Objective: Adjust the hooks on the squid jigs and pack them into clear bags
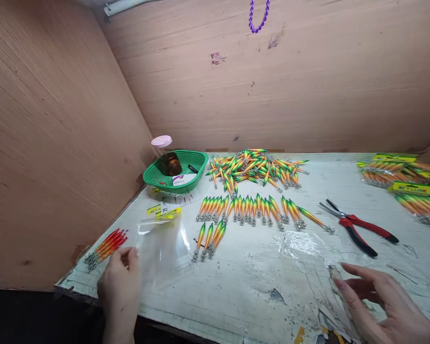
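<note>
My left hand is closed in a pinch at the left edge of a clear plastic bag that lies on the worktable. Just beyond it sits a small bundle of red and orange squid jigs with metal hooks. My right hand hovers over the table at the right, fingers apart and nothing in them. Between the hands lie a few green and orange squid jigs, with a longer row of squid jigs behind them. Red-handled pliers rest beyond my right hand.
A heap of squid jigs lies against the back wall. At the back left stands a green basket holding a pink-lidded jar. Yellow header cards lie above the bag. Packed lures are at the far right.
</note>
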Demonstrator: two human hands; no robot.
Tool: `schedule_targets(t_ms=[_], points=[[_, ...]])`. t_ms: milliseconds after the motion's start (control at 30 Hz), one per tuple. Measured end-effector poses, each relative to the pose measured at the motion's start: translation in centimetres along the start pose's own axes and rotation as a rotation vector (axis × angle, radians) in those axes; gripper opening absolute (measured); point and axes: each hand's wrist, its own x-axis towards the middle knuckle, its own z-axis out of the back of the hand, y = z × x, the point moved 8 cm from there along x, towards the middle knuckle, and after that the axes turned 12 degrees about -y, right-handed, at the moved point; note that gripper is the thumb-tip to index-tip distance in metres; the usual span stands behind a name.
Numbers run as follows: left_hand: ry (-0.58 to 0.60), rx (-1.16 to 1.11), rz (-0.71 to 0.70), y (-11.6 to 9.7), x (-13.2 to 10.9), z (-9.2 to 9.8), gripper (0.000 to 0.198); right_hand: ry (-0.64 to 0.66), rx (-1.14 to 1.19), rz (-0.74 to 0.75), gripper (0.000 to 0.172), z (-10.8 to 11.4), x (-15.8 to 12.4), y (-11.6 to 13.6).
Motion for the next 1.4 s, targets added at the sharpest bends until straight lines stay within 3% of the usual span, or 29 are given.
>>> schedule_targets(t_ms=[67,100,133,167,233,300,400,467,500,567,700,767,867,1033,1233,1400], points=[[0.059,-0.327,0.113,-0.6,-1.9,-0.5,0.016,0.093,0.133,-0.07,0.03,-1.6,-1.1,2.5],[0.141,-0.478,0.178,-1.0,-3.5,-1.5,0.024,0.144,0.244,-0.136,0.029,-2.8,-1.8,3.8],[0.252,-0.635,0.259,-1.4,-5.6,-2.8,0.034,0.282,0.379,-0.232,0.03,-4.8,-3.0,5.1],[0.377,-0.753,0.344,-1.9,-8.0,-4.3,0.045,0.342,0.54,-0.363,0.039,-6.4,-4.1,6.1],[0.629,-0.806,0.456,-2.8,-13.2,-7.0,0.054,0.472,0.894,-0.605,0.065,-9.6,-6.1,8.1],[0.811,-0.815,0.482,-3.7,-17.3,-8.8,0.051,0.52,1.052,-0.747,0.063,-11.5,-6.8,8.9],[1.078,-0.804,0.444,-5.9,-20.5,-10.4,0.058,0.584,1.017,-0.67,0.037,-11.4,-5.4,9.0],[1.212,-0.749,0.452,-7.5,-20.5,-11.4,0.056,0.642,0.803,-0.386,0.03,-10.2,-3.2,9.1],[1.238,-0.728,0.468,-8.3,-19.8,-11.9,0.049,0.637,0.656,-0.223,0.029,-9.4,-1.8,8.8],[1.198,-0.752,0.512,-10.1,-17.5,-12.8,0.038,0.509,0.35,0.042,0.028,-7.8,1.6,7.2],[1.051,-0.884,0.573,-12.8,-13.5,-14.1,0.023,0.238,0.011,0.174,0.023,-5.7,8.0,0.6],[1.038,-0.924,0.613,-13.2,-13.2,-14.6,0.021,0.227,-0.109,0.273,0.027,-5.7,9.4,-1.8],[1.046,-0.907,0.715,-12.2,-14.3,-15.3,0.024,0.294,-0.219,0.432,0.033,-6.3,9.4,-3.5],[1.128,-0.871,0.786,-10.9,-16.1,-15.9,0.003,0.347,-0.302,0.621,0.031,-6.6,7.6,-3.0],[1.18,-0.884,0.73,-10.7,-16.6,-16.1,0.007,0.318,-0.273,0.695,0.026,-6.4,6.3,-1.7],[1.203,-0.878,0.727,-10.5,-17.0,-16.4,0.01,0.263,-0.157,0.676,0.023,-3.5,5.6,3.3]])
